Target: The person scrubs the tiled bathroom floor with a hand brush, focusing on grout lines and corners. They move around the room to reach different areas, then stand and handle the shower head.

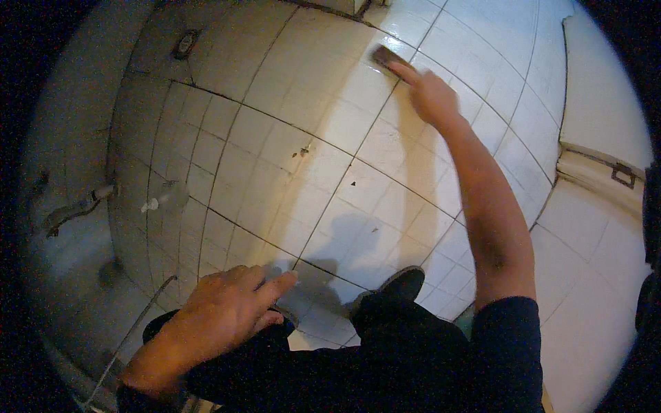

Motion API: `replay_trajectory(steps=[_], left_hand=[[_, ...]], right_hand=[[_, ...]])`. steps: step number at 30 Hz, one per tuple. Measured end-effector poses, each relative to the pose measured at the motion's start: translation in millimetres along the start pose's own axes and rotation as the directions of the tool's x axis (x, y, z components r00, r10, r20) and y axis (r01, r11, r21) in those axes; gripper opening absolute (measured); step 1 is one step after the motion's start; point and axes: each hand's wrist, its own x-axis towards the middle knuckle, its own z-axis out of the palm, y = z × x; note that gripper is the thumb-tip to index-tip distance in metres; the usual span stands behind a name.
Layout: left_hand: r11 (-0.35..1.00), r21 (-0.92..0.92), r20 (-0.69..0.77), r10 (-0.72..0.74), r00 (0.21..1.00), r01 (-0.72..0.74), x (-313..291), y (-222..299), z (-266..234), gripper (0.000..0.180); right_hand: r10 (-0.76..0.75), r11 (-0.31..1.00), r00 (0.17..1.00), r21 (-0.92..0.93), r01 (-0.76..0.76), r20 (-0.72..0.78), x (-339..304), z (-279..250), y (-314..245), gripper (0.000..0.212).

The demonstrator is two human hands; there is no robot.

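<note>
My right hand (pixel 435 100) reaches far forward, its fingers closed round a small brown brush (pixel 390 58), with the forefinger laid along it. The brush's dark end meets the white tiled floor (pixel 385 182) at a wet, shiny patch. Fine detail of the brush is too small and blurred to make out. Above my left knee hovers my left hand (pixel 234 303), holding nothing. Its forefinger is stretched out and the thumb stands apart, while the other fingers bend loosely.
A drain cover (pixel 184 44) lies at the far left. Small dark scraps (pixel 301 151) dot the middle tiles. A pipe (pixel 81 208) juts out at the left, near a thin hose (pixel 131 337). My dark shoe (pixel 403 284) rests on the floor. A white ledge (pixel 599 172) runs along the right.
</note>
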Motion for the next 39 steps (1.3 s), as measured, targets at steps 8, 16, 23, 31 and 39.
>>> replay_trajectory(steps=[8, 16, 23, 31, 39], left_hand=[[0.99, -0.057, -0.003, 0.132, 0.991, -0.131, 1, -3, -6, 0.061], [0.995, -0.046, 0.005, 0.093, 0.996, -0.093, -7, -8, 3, 0.059], [0.994, -0.08, -0.019, 0.077, 0.997, -0.078, -6, 0, -1, 0.059], [0.993, -0.114, 0.045, -0.02, 0.999, 0.025, -22, -14, 8, 0.057], [0.996, -0.065, -0.07, 0.063, 0.996, -0.067, -35, -17, 15, 0.06]], right_hand=[[0.421, 0.851, 0.889, 0.261, -0.455, 0.178, -279, 65, 132, 0.076], [0.189, 0.976, 0.982, 0.109, -0.189, 0.011, -318, 51, 89, 0.031], [-0.184, 0.98, 0.983, 0.081, 0.181, 0.025, -161, 53, -27, 0.059], [0.004, 1.0, 0.981, -0.005, -0.003, 0.194, -328, 27, 92, 0.056], [-0.032, 0.999, 0.975, 0.027, 0.026, 0.222, -282, 37, 39, 0.065]])
